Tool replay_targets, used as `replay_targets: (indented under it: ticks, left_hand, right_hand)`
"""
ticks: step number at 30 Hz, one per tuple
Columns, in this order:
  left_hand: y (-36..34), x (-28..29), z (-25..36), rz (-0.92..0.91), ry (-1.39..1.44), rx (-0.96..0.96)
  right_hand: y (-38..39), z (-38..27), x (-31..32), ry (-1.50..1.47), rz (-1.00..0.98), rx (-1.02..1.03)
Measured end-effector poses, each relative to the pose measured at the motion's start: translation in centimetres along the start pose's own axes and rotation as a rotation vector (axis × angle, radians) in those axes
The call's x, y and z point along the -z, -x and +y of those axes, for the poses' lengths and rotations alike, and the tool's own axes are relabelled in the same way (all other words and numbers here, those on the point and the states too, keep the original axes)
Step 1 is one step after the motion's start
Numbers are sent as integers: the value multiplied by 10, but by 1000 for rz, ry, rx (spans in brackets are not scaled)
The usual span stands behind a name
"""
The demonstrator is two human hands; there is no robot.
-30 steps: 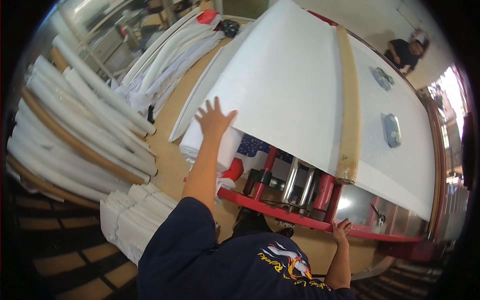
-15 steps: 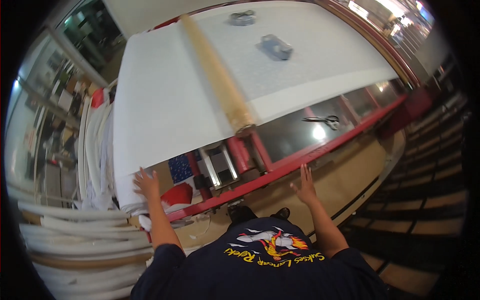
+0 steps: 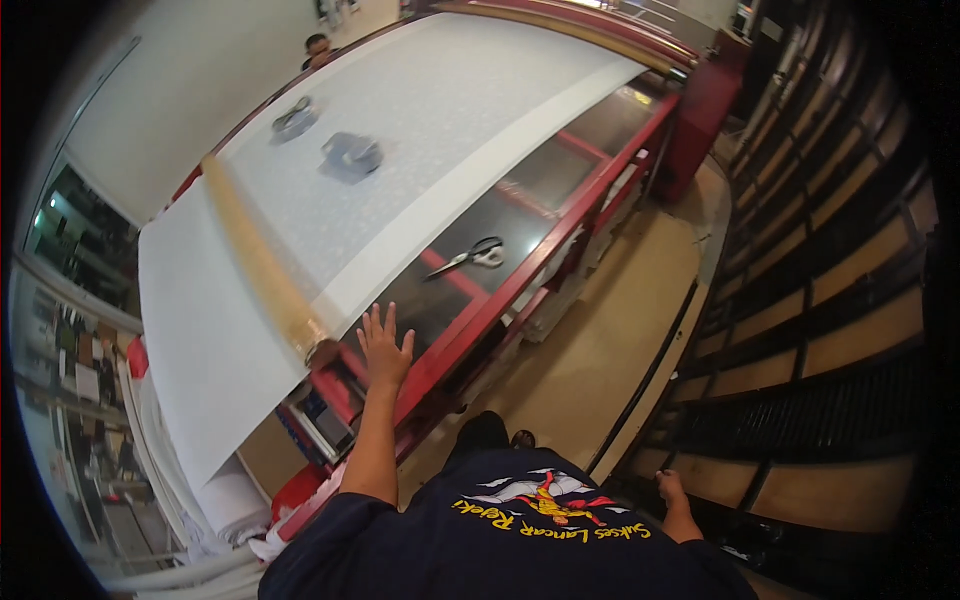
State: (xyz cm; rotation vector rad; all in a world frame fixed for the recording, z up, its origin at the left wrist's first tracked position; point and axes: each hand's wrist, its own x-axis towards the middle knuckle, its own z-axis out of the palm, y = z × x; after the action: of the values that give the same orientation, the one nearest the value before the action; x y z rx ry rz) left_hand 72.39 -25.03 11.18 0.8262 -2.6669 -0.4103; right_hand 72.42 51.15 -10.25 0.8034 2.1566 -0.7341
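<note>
My left hand point(image 3: 385, 350) is open, its fingers spread over the near edge of a red-framed table point(image 3: 480, 307), close to the end of a long tan tube point(image 3: 255, 255). It holds nothing; whether it touches the table top cannot be told. White sheet material point(image 3: 440, 130) covers most of the table, and the tube lies across it. Scissors with dark handles point(image 3: 470, 257) rest on the bare grey strip beyond my left hand. Down at my right side is my right hand point(image 3: 672, 487), away from the table, its fingers mostly hidden.
Two wrapped greyish bundles point(image 3: 352, 156) point(image 3: 295, 120) sit on the white sheet. Another person point(image 3: 317, 50) is at the table's far side. To my right stands a black slatted rack point(image 3: 810, 330). A tan floor strip point(image 3: 600, 330) runs between rack and table. White rolls point(image 3: 230, 507) lie at lower left.
My view has turned right along the table. My left hand has gone from the white sheet's corner to near the tube's end. My right hand has left the table's red edge and dropped to my side.
</note>
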Motion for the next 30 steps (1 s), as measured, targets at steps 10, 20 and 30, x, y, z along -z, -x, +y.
replay_targets:
  ticks: [10, 20, 30]
  left_hand:
    - [-194, -97, 135, -47, 67, -79]
    - [-341, -237, 251, -231, 165, -117]
    - [-465, -345, 330, -123, 21, -5]
  right_hand:
    - [6, -114, -73, 122, -198, 272]
    - [-55, -144, 90, -231, 98, 20]
    - [-122, -280, 139, -463, 145, -62]
